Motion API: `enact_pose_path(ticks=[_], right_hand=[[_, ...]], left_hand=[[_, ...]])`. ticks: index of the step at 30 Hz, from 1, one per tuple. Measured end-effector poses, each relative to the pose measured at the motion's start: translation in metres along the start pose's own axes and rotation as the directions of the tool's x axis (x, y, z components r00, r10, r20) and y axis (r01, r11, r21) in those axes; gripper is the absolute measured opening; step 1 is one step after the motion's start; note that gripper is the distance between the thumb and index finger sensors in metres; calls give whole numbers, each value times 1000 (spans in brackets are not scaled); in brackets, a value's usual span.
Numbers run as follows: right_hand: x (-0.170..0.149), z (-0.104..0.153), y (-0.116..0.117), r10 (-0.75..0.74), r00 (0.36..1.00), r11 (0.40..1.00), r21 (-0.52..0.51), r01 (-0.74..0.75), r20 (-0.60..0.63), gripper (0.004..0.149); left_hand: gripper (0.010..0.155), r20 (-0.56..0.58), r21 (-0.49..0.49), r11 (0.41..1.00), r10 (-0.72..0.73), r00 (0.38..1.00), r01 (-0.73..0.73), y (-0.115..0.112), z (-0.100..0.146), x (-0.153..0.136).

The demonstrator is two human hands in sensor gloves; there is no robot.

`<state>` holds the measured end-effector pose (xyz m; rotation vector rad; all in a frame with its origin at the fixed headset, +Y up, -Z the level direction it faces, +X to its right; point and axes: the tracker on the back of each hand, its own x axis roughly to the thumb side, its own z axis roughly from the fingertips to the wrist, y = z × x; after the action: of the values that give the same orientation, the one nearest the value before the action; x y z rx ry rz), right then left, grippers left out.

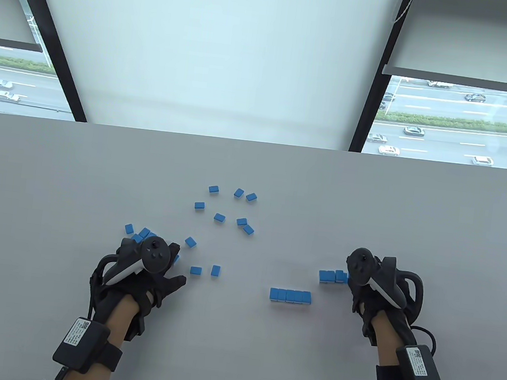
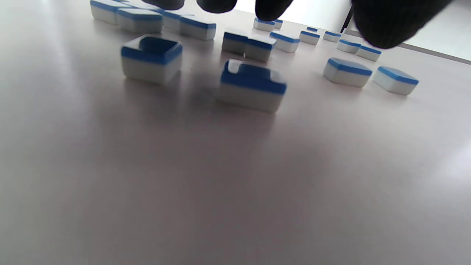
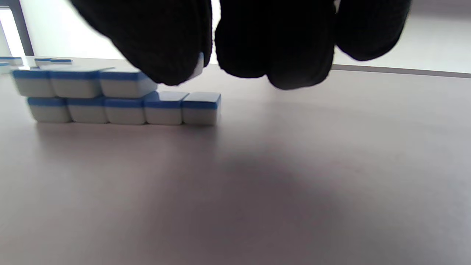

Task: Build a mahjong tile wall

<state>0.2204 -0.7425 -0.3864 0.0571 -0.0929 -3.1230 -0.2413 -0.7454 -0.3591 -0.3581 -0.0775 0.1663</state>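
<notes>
table view: grey table (image 1: 53, 185) bearing blue-backed mahjong tiles, no containers present. loose tiles (image 1: 219, 217) scattered mid-table, far of the hands, with more clustered at the left hand (image 1: 144, 269), partly under it. that hand lies over the near-left cluster, thumb spread toward the right, fingers hidden by the tracker; whether it holds a tile cannot be told here. row of five tiles (image 1: 291, 296) lies flat, side by side, near-centre, apart from both hands. stacked wall section (image 1: 332, 277) sits just left of the right hand (image 1: 368, 285), which touches or overlaps its right end. left wrist view: gloved fingertips (image 2: 390, 25) hang apart above the table, none touching a tile; two tiles (image 2: 252, 86) lie nearest, blurred, others spread behind to far left and far right. right wrist view: wall of five tiles (image 3: 125, 108) in the bottom course, three tiles (image 3: 84, 82) on top at its left end. fingers (image 3: 165, 55) curl over the right end of the top course, a pale tile edge (image 3: 198, 66) visible between thumb and finger, apparently pinched just above the lower course.
</notes>
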Motion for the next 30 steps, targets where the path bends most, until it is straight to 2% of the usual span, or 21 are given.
enact_pose_path(ticks=[7,22,30], right_hand=[[5,-1,3,19,1000,999,33,-19,12,54],[9,0,3,-10,999,1000,27,9,34,57],[16,7,-24,-43,998,997,-61,46,41,62]], left_hand=[[84,-3,5,1000,4,1000,-4,0,0,-2],[84,-9,13,1000,6,1000,-6,1,0,-5],[84,2,29,1000,5,1000,-5,3,1,-5]])
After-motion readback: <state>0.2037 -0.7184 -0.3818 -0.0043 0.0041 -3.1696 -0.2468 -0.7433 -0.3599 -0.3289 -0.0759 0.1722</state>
